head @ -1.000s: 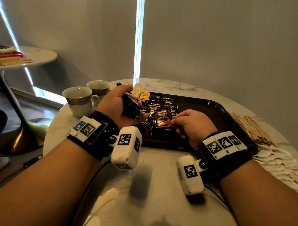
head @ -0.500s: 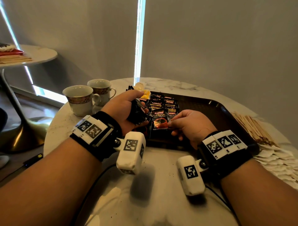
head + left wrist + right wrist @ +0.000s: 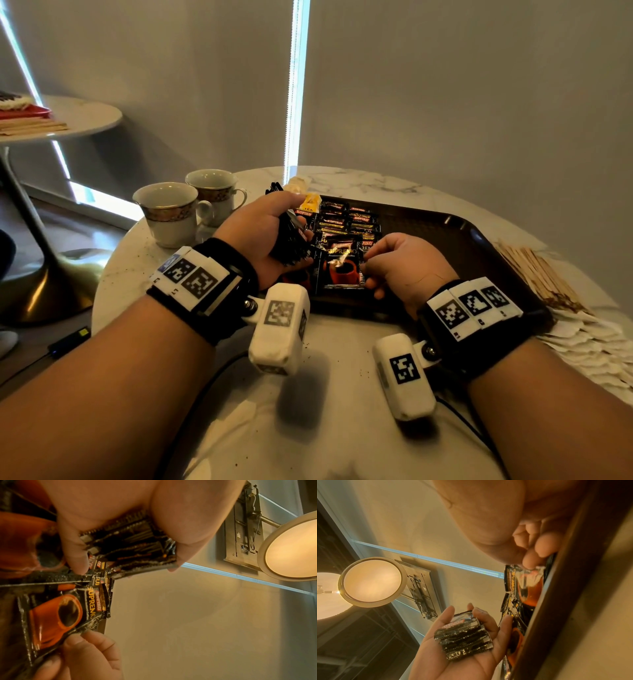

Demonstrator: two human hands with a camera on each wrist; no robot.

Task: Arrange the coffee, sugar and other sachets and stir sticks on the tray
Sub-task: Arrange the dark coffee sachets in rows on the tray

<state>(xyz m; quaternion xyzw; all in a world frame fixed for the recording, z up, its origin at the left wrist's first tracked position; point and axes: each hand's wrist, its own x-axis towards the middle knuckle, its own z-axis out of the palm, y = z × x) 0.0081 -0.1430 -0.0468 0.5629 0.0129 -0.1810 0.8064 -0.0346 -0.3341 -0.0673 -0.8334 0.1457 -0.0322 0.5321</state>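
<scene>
A person's two forearms reach over a round marble table [image 3: 342, 377] toward a dark brown tray [image 3: 445, 236]. The left hand [image 3: 260, 236] is curled around a thick stack of black coffee sachets [image 3: 291, 240], thumb on one side and fingers on the other, held just above the tray's near left corner. In the right wrist view the same stack [image 3: 464, 635] lies in the cupped palm, sawtooth edges showing. The right hand [image 3: 400, 267] pinches the right edge of a single black sachet [image 3: 342, 267] (printed with an orange cup of coffee) between thumb and curled fingers [image 3: 89, 646], holding it at the tray's near edge. Beyond it, more black coffee sachets [image 3: 349, 219] lie in overlapping rows on the left part of the tray, with a yellow tea sachet [image 3: 310, 202] at the far left corner. The right part of the tray is bare. Wooden stir sticks [image 3: 534, 274] lie in a heap on the table just right of the tray, with white sachets [image 3: 589, 346] fanned out nearer the person. Two gold-banded teacups [image 3: 171, 212] stand on the table left of the tray.
</scene>
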